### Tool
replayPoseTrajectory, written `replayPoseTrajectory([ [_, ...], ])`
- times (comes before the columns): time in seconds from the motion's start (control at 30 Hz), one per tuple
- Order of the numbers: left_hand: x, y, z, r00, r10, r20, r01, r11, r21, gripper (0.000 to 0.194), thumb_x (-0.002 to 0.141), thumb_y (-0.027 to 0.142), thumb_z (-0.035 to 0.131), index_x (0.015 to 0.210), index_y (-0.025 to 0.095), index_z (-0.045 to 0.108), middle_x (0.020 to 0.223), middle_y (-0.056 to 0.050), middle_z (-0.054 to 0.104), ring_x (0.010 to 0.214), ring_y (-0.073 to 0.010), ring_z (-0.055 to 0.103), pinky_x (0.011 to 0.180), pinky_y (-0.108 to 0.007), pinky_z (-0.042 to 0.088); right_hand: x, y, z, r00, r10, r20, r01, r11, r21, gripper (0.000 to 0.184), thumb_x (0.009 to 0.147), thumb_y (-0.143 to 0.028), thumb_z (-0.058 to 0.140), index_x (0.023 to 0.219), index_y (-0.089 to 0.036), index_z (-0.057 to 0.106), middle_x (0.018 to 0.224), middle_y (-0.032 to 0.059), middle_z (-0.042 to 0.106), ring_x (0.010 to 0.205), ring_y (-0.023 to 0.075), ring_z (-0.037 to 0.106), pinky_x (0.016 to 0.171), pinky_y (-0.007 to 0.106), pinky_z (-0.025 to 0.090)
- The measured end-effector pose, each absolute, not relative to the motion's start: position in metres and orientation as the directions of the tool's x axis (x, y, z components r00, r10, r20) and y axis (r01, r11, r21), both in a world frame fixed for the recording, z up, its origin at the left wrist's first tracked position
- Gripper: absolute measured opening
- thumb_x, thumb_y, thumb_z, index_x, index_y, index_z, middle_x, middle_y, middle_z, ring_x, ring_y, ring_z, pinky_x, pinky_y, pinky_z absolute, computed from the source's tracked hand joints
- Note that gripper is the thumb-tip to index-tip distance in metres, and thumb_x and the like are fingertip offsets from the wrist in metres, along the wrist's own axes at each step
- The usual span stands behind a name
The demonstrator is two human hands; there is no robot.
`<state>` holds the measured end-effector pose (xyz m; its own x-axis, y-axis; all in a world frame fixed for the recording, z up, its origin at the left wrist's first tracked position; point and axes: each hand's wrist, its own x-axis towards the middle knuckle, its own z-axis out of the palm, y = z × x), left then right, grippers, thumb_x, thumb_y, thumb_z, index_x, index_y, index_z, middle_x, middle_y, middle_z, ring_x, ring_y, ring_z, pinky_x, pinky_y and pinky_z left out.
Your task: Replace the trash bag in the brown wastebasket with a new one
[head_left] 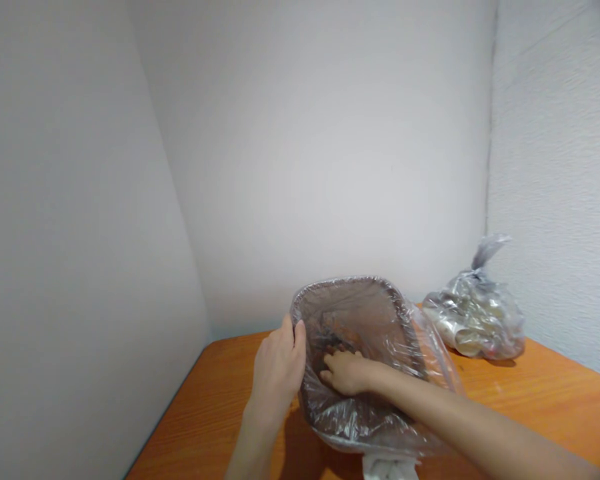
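Observation:
A dark, see-through-walled bin is tilted with its mouth toward me. A clear plastic bag lines it and hangs loosely over the rim, bulging out on the right. My left hand is closed on the bin's left rim, pinching the bag's edge against it. Inside the mouth is my right hand, fingers spread, touching or close to the crumpled plastic; whether the fingertips press on the bottom I cannot tell.
A knotted clear bag full of rubbish, with cups or containers showing, stands at the back right. A white crumpled piece lies at the bin's near side. The orange wooden table meets white walls behind.

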<state>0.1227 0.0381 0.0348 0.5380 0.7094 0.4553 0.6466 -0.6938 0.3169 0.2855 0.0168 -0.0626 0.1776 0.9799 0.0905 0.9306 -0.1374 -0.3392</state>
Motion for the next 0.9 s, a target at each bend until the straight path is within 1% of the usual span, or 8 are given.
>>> replayPoseTrajectory([
  [0.13,0.122,0.039,0.033,0.537,0.705,0.464,0.622,-0.702,0.346,0.037,0.103,0.037,0.026,0.110,0.023,0.059,0.108,-0.012,0.074,0.104,-0.0311,0.069,0.077,-0.034,0.041,0.292,-0.005,-0.060,0.201,0.978,-0.062,0.935,-0.210,-0.285,0.065,0.097,-0.055,0.042,0.145,-0.012,0.049,0.147,0.0259,0.047,0.134,0.0472,0.045,0.106,0.071,0.032],
  [0.27,0.121,0.039,0.034,0.531,0.717,0.452,0.656,-0.685,0.316,0.038,0.103,0.038,0.025,0.105,0.022,0.060,0.103,-0.013,0.075,0.100,-0.0322,0.070,0.074,-0.034,0.041,0.297,-0.019,-0.061,0.158,0.982,-0.103,0.940,-0.181,-0.288,0.078,0.096,-0.064,0.028,0.151,-0.010,0.041,0.151,0.0257,0.042,0.136,0.0474,0.042,0.109,0.066,0.032],
  [0.43,0.122,0.040,0.032,0.519,0.726,0.451,0.663,-0.675,0.323,0.039,0.103,0.038,0.024,0.109,0.022,0.060,0.106,-0.012,0.075,0.101,-0.0303,0.070,0.074,-0.033,0.041,0.283,-0.053,-0.044,0.095,0.988,0.120,0.945,-0.051,-0.324,0.073,0.099,-0.061,0.021,0.145,-0.012,0.049,0.147,0.0211,0.050,0.140,0.0397,0.041,0.113,0.061,0.032],
  [0.53,0.123,0.041,0.030,0.499,0.736,0.458,0.680,-0.660,0.319,0.039,0.103,0.039,0.024,0.106,0.022,0.059,0.104,-0.012,0.075,0.099,-0.0299,0.071,0.071,-0.032,0.040,0.269,-0.078,-0.048,0.014,0.956,0.292,0.938,0.089,-0.335,0.062,0.099,-0.056,0.037,0.141,-0.015,0.055,0.143,0.0182,0.056,0.136,0.0347,0.048,0.112,0.053,0.039],
  [0.6,0.123,0.042,0.030,0.489,0.736,0.469,0.686,-0.656,0.314,0.038,0.103,0.038,0.024,0.103,0.022,0.058,0.102,-0.013,0.076,0.097,-0.0300,0.071,0.070,-0.032,0.039,0.264,-0.085,-0.064,-0.016,0.930,0.368,0.967,0.108,-0.230,0.056,0.095,-0.047,0.052,0.140,-0.012,0.056,0.139,0.0190,0.059,0.129,0.0348,0.056,0.108,0.050,0.045],
  [0.73,0.124,0.044,0.029,0.459,0.741,0.490,0.687,-0.646,0.333,0.037,0.103,0.038,0.024,0.099,0.022,0.057,0.099,-0.013,0.075,0.096,-0.0296,0.071,0.070,-0.032,0.039,0.271,-0.075,-0.105,-0.110,0.796,0.595,0.992,0.046,0.121,0.040,0.084,-0.029,0.069,0.121,-0.014,0.069,0.114,0.0126,0.074,0.097,0.0326,0.072,0.083,0.045,0.060],
  [0.83,0.123,0.046,0.028,0.443,0.742,0.504,0.679,-0.644,0.352,0.038,0.103,0.038,0.023,0.097,0.021,0.056,0.100,-0.013,0.075,0.097,-0.0288,0.071,0.071,-0.031,0.040,0.278,-0.073,-0.116,-0.232,0.598,0.767,0.958,0.006,0.285,0.047,0.085,-0.043,0.068,0.123,-0.014,0.066,0.117,0.0112,0.073,0.097,0.0299,0.071,0.080,0.041,0.060],
  [0.9,0.123,0.047,0.028,0.445,0.737,0.509,0.674,-0.650,0.351,0.039,0.104,0.038,0.023,0.097,0.021,0.057,0.100,-0.013,0.075,0.097,-0.0282,0.071,0.071,-0.031,0.041,0.278,-0.080,-0.111,-0.318,0.490,0.812,0.934,0.015,0.357,0.046,0.092,-0.049,0.057,0.123,-0.015,0.064,0.120,0.0103,0.072,0.101,0.0284,0.070,0.084,0.040,0.058],
])
